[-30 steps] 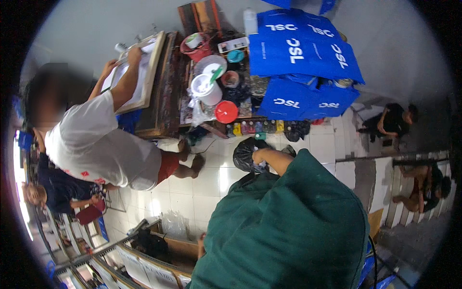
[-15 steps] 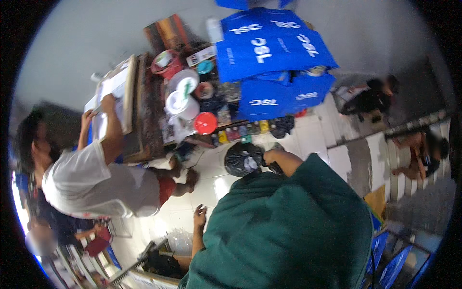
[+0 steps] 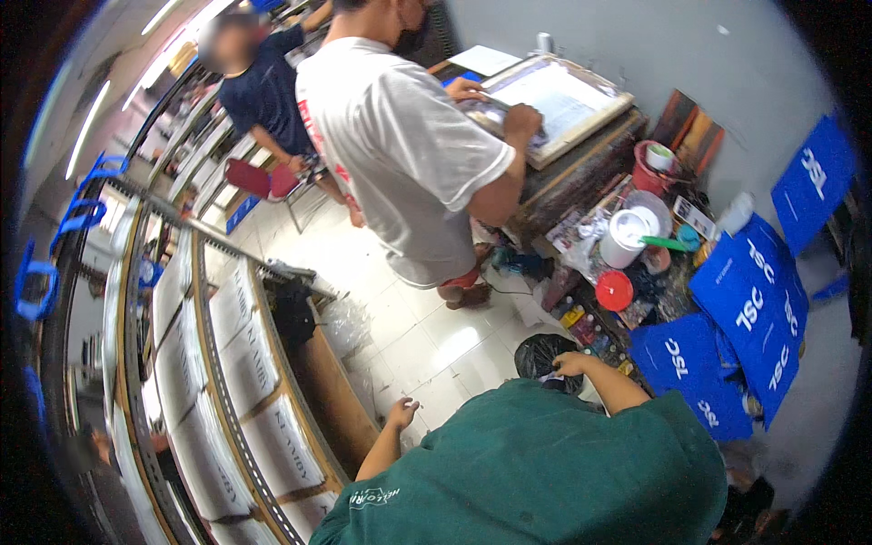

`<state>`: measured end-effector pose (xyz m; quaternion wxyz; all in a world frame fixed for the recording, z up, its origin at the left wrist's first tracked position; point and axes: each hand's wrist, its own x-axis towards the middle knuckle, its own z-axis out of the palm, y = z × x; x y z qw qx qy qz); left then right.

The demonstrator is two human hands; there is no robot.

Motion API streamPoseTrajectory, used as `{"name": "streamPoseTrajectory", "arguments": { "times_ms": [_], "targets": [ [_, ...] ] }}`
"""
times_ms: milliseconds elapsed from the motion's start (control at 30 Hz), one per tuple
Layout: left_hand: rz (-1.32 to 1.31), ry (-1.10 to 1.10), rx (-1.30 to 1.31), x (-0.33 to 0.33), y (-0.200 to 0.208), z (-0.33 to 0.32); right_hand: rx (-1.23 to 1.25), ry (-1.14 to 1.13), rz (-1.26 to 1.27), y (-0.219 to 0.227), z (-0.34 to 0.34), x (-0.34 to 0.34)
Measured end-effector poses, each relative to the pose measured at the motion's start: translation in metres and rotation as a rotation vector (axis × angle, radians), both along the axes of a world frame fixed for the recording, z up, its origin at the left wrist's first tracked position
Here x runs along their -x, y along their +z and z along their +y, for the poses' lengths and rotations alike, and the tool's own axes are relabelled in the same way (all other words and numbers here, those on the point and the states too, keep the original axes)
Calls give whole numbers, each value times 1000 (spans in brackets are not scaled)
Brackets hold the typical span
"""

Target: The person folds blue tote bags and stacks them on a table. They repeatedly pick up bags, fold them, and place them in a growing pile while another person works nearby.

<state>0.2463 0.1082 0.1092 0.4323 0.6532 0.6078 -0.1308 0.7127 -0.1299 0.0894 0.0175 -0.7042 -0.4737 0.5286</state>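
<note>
My right hand (image 3: 570, 363) is closed on the gathered top of a black plastic bag (image 3: 542, 352). The bag looks full and rounded, low by the tiled floor. Below its neck, part of the bag is hidden by my green sleeve and torso. To the left, my left hand (image 3: 402, 414) hangs over the floor with its fingers loosely bent and apart. Nothing shows in it, and dark smudges mark the fingertips.
A co-worker in a white shirt (image 3: 391, 136) leans over a framed printing screen (image 3: 554, 104). Right of it, a cluttered table holds a white tub (image 3: 627, 238) and a red lid (image 3: 614, 291). Blue printed sheets (image 3: 754, 300) stand at right. Racks of printed panels (image 3: 254, 336) line the left.
My view has swung to the left, so the racks and a second person in dark clothes show more fully. My right hand keeps hold of the black bag; my left stays empty.
</note>
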Motion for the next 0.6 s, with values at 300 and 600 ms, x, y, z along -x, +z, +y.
{"name": "streamPoseTrajectory", "arguments": {
  "times_ms": [300,600],
  "targets": [
    [-131,473,45,129,-82,-145,-747,-247,-24,116,154,37],
    [-214,648,-29,131,-51,-172,-1343,-682,-697,141,227,-37]
  ]
}}
